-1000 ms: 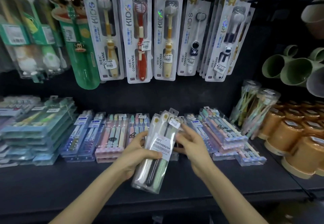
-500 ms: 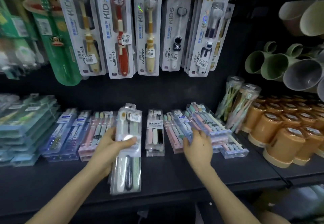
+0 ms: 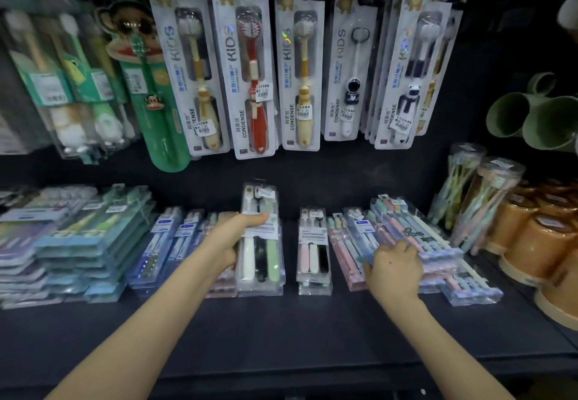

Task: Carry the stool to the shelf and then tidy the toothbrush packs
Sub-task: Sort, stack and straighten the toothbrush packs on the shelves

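My left hand grips a clear pack of three toothbrushes, white, black and green, with its foot down on the dark shelf. To its right a smaller stack of soft-toothbrush packs lies flat. My right hand rests on a slanted pile of pastel toothbrush packs, fingers curled over the near pack's edge. No stool is in view.
Blue packs and a tall stack of teal packs lie at the left. Kids toothbrush cards hang above on hooks. Clear tubes of brushes, orange cups and green mugs stand at the right.
My left hand has carried the three-brush pack up and back onto the shelf beside the pink packs. My right hand stays on the slanted pile at the right.
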The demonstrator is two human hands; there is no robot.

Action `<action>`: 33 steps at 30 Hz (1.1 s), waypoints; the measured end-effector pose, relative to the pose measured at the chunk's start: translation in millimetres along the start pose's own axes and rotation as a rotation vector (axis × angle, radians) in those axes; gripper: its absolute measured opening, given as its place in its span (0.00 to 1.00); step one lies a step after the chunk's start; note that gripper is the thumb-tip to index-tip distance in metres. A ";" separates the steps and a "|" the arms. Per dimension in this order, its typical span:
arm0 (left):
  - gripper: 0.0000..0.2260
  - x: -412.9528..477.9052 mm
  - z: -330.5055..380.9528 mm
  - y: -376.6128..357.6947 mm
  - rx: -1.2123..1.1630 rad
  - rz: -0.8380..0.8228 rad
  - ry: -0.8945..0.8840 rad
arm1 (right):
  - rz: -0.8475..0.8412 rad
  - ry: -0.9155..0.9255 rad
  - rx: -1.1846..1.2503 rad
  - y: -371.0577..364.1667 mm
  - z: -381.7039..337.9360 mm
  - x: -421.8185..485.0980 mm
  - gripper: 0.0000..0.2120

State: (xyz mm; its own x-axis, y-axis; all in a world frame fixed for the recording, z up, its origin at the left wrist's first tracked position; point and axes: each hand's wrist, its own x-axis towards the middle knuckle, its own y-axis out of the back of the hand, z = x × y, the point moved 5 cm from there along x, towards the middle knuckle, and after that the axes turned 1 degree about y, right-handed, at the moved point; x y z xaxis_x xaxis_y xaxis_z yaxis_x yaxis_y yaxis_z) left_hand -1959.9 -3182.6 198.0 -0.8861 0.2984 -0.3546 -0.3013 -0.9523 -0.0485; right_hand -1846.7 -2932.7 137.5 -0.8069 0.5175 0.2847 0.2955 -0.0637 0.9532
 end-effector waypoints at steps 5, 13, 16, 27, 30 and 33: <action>0.14 -33.5 -8.1 -3.5 0.238 -0.163 -0.106 | 0.056 0.001 -0.033 -5.1 3.6 -1.5 0.20; 0.26 -56.5 -37.1 -6.3 0.904 -0.651 -0.073 | 0.126 0.080 0.136 7.7 13.6 -14.7 0.14; 0.28 -48.3 -44.8 -14.4 1.068 -0.644 -0.071 | 0.113 0.072 0.224 15.9 16.3 -23.5 0.18; 0.29 -53.4 -40.3 -31.6 1.498 -0.375 -0.495 | 0.357 0.091 0.336 33.9 25.8 -56.9 0.14; 0.27 -55.1 -47.4 -31.6 1.510 -0.391 -0.556 | 0.352 0.087 0.348 30.1 26.0 -58.6 0.15; 0.37 -65.0 -67.7 -34.1 1.677 -0.393 -0.586 | 0.338 0.074 0.369 25.5 29.7 -57.6 0.14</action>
State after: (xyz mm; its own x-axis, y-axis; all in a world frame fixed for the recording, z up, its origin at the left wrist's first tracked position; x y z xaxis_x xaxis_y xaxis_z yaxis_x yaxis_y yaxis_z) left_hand -1868.2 -3173.8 159.5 -0.5681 0.7983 -0.1999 -0.1672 0.1259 0.9779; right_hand -1777.5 -2938.8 142.3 -0.6650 0.4572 0.5906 0.6970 0.0959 0.7106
